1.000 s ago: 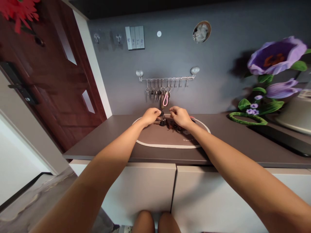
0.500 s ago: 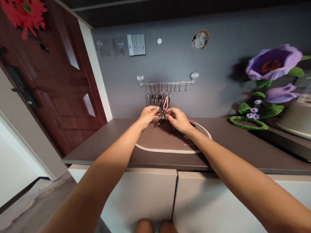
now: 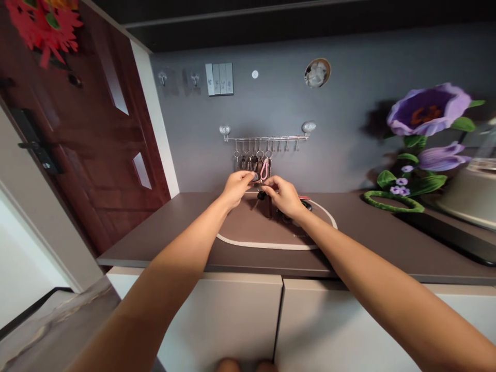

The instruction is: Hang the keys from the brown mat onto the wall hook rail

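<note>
Held keys sit below rack. Left hand and right hand both pinch them, close together. Looks like two-handed fiddling mid-step; next move likely needs fine control.

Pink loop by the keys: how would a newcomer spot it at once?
On the grey wall above the brown counter, find the clear hook rail. Keys hang along its left part; near the right end of that group, above and left of the right hand, hangs the pink loop. Its pink colour sets it apart from the metallic and dark pieces beside it.
</note>
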The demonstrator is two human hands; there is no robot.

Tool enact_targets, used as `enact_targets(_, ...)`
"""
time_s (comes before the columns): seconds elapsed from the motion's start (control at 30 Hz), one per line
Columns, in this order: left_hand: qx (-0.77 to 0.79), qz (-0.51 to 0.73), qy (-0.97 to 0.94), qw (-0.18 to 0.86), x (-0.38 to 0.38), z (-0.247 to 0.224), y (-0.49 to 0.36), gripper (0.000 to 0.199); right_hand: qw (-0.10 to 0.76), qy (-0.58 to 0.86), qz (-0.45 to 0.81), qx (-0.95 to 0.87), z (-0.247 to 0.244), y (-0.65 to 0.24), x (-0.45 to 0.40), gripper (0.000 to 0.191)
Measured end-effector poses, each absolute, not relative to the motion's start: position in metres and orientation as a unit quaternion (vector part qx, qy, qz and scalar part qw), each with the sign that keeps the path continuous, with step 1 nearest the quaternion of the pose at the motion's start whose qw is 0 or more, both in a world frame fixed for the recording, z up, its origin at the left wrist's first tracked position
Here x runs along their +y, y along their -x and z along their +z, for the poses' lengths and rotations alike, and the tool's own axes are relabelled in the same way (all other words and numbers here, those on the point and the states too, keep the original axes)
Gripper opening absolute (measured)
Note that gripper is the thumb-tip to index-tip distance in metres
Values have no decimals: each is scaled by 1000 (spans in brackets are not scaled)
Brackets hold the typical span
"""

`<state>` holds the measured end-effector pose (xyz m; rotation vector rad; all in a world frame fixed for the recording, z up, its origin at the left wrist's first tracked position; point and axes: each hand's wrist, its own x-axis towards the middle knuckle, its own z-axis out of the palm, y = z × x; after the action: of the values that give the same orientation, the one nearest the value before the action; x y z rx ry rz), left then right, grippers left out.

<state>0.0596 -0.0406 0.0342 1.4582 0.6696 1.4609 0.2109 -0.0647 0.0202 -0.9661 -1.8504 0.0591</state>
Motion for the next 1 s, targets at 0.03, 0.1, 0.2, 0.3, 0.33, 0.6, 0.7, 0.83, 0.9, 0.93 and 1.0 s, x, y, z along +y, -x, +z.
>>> enact_targets(0.03,264,597,-582,485,-42,35,-60,13,505,400,23,-765,21,-211,-65,13)
enact_targets(0.1,252,600,-563,509,-43,36,-59,12,510,400,17,-761,21,-212,-66,13)
enact_targets(0.2,262,603,-539,527,-43,37,-58,11,513,402,5,-759,22,-212,-66,12)
enact_targets(0.3,275,602,-526,533,-44,37,-58,11,502,406,18,-764,20,-212,-65,12)
enact_targets(0.33,280,599,-527,534,-44,37,-58,11,496,409,27,-766,19,-212,-65,13)
enact_targets(0.6,278,592,-528,541,-44,36,-60,13,502,403,46,-764,20,-210,-66,26)
enact_targets(0.7,273,588,-536,541,-41,34,-61,15,511,401,31,-760,22,-209,-68,25)
enact_targets(0.83,270,587,-548,531,-40,31,-61,16,510,402,20,-760,23,-208,-70,24)
enact_targets(0.9,266,589,-552,528,-40,31,-62,16,510,403,12,-760,23,-207,-70,23)
enact_targets(0.93,265,588,-553,527,-41,31,-62,16,509,401,6,-761,22,-207,-69,22)
enact_targets(1.0,267,584,-556,528,-43,32,-63,15,506,395,-9,-767,21,-207,-66,19)
